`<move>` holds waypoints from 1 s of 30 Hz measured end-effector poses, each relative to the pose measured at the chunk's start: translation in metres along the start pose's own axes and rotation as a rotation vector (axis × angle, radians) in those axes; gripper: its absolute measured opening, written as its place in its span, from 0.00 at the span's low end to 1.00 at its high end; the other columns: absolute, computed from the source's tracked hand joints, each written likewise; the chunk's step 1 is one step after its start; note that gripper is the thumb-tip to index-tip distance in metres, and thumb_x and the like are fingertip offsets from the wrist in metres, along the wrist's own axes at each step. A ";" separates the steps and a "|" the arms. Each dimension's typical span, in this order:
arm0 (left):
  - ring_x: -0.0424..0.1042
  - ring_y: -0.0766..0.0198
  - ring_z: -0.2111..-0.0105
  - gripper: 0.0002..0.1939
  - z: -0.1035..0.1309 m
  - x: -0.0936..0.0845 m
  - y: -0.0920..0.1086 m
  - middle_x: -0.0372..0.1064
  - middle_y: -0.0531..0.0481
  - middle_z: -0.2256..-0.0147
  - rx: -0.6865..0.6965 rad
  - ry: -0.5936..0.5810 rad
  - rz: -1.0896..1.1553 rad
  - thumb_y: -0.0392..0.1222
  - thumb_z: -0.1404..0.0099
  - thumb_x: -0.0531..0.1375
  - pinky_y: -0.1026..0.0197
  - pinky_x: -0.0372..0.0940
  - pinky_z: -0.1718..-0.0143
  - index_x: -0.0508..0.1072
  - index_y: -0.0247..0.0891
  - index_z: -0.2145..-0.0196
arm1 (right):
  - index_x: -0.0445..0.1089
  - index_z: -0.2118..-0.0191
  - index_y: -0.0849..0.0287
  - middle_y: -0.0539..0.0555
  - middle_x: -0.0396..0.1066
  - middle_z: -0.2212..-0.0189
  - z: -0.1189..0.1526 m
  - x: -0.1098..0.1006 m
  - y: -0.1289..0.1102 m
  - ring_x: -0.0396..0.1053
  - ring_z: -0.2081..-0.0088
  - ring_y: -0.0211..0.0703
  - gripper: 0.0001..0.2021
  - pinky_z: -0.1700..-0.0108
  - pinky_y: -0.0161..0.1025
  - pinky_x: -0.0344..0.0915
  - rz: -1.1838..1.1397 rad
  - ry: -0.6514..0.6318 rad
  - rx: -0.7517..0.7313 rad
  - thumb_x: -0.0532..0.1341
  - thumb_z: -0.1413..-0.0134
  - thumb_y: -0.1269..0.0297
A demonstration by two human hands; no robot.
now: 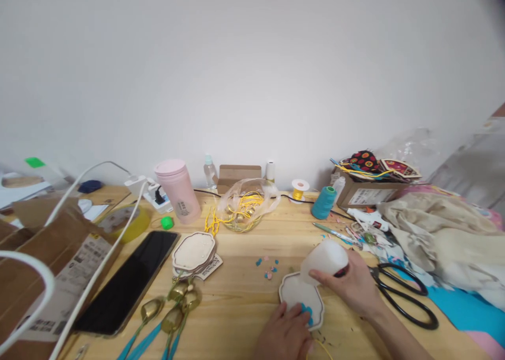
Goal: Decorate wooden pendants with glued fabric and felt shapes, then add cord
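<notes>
My right hand (355, 283) is closed around a white plastic bottle (321, 262), tilted low over the upper right of a pale scallop-edged plaque (295, 289). A bit of dark and red marking shows on the bottle near my palm. The fingers of my left hand (284, 331) lie stretched over the plaque's lower left, beside a small blue piece (306, 312) on its face. Its thumb is hidden. Small blue and pink bits (269, 271) are scattered on the wood left of the plaque. A yellow cord (324, 347) shows below it.
Black-handled scissors (406, 291) lie right of my right hand, near cloth (445, 239). Leftward are stacked plaques (193, 250), brass bells (172, 318) and a phone (128, 283). Behind stand a pink tumbler (179, 194), a teal thread cone (323, 203) and a filled carton (366, 194).
</notes>
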State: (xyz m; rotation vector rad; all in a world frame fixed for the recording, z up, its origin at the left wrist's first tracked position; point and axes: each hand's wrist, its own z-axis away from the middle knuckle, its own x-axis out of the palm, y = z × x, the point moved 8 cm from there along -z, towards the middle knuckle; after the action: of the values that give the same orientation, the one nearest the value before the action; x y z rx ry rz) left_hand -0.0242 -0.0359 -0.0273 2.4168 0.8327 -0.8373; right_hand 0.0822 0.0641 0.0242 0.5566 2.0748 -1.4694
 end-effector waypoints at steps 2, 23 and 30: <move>0.74 0.68 0.68 0.09 -0.001 -0.001 0.000 0.76 0.57 0.70 0.015 0.012 -0.021 0.40 0.39 0.50 0.68 0.68 0.63 0.66 0.40 0.74 | 0.64 0.81 0.59 0.48 0.65 0.84 0.000 0.001 0.002 0.62 0.81 0.38 0.13 0.79 0.33 0.62 -0.032 -0.016 0.028 0.64 0.67 0.55; 0.73 0.70 0.67 0.09 -0.002 0.010 -0.001 0.76 0.58 0.69 0.103 -0.163 -0.059 0.43 0.40 0.52 0.71 0.66 0.62 0.67 0.42 0.77 | 0.65 0.80 0.60 0.49 0.68 0.82 0.000 0.006 0.020 0.64 0.79 0.39 0.11 0.79 0.32 0.63 -0.346 -0.059 0.142 0.65 0.68 0.60; 0.73 0.70 0.65 0.08 0.002 0.010 -0.001 0.75 0.59 0.67 0.125 -0.169 -0.050 0.43 0.40 0.52 0.71 0.66 0.61 0.67 0.42 0.74 | 0.65 0.79 0.61 0.49 0.68 0.81 0.000 0.007 0.028 0.65 0.78 0.40 0.10 0.77 0.33 0.64 -0.421 -0.067 0.201 0.65 0.68 0.61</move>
State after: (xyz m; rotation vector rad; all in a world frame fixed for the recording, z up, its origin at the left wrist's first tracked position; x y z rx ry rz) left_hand -0.0188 -0.0322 -0.0354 2.3983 0.7995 -1.1262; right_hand 0.0935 0.0737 -0.0010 0.1396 2.0892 -1.9188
